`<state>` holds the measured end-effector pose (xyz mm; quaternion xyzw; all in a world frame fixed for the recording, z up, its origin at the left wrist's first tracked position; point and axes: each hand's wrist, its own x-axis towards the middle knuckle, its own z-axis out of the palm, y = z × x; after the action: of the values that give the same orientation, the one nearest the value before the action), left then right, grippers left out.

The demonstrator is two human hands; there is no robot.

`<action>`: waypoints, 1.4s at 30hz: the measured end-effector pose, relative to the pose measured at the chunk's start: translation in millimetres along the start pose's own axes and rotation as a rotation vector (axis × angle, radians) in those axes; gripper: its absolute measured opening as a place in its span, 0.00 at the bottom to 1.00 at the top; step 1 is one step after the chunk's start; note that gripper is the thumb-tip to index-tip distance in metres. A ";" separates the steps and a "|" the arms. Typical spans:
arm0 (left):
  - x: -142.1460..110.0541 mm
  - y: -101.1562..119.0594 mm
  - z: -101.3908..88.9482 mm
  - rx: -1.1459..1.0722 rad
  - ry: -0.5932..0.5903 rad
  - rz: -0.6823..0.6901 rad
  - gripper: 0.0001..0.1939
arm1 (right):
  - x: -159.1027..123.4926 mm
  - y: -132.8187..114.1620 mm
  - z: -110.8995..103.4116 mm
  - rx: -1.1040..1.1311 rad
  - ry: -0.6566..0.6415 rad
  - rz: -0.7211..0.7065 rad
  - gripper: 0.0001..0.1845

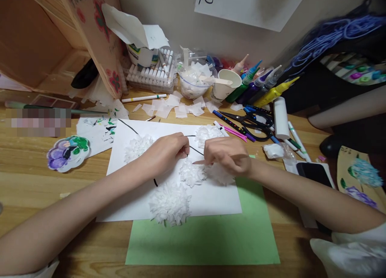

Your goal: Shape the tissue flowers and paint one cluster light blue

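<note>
A white sheet of paper (217, 203) carries black lines and several fluffy white paper flowers, among them a large flower (170, 203) at the front and a small flower (192, 173) in the middle. My left hand (169, 149) rests on the sheet with its fingers curled together near a black line, just above the small flower; what they pinch is hidden. My right hand (226, 155) is closed over the right-hand flowers. A thin brownish tip reaches left from it to the small flower's upper edge; I cannot tell whether it is a finger or a held thing.
Green paper (199, 246) lies under the white sheet. Behind are scattered tissue squares (181, 111), a bowl of tissue (194, 83), a paper cup (226, 85), paint bottles (276, 93) and scissors (256, 119). A paint palette (68, 153) sits left, a phone (313, 175) right.
</note>
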<state>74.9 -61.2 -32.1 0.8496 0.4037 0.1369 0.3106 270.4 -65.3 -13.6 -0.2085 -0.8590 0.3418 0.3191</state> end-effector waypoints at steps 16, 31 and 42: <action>0.7 2.3 -1.7 0.019 -0.008 -0.008 0.07 | 2.3 3.4 7.9 0.236 0.155 0.381 0.27; 1.4 0.3 -0.3 0.021 -0.009 -0.001 0.06 | 11.2 -1.9 -5.6 0.098 0.075 0.185 0.26; 2.3 1.6 -1.8 0.013 -0.006 -0.014 0.06 | 9.3 -2.3 -3.0 0.156 0.145 0.245 0.27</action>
<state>76.5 -59.4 -29.7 0.8492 0.4097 0.1293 0.3072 265.5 -60.1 -6.4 -0.3103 -0.7727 0.4280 0.3515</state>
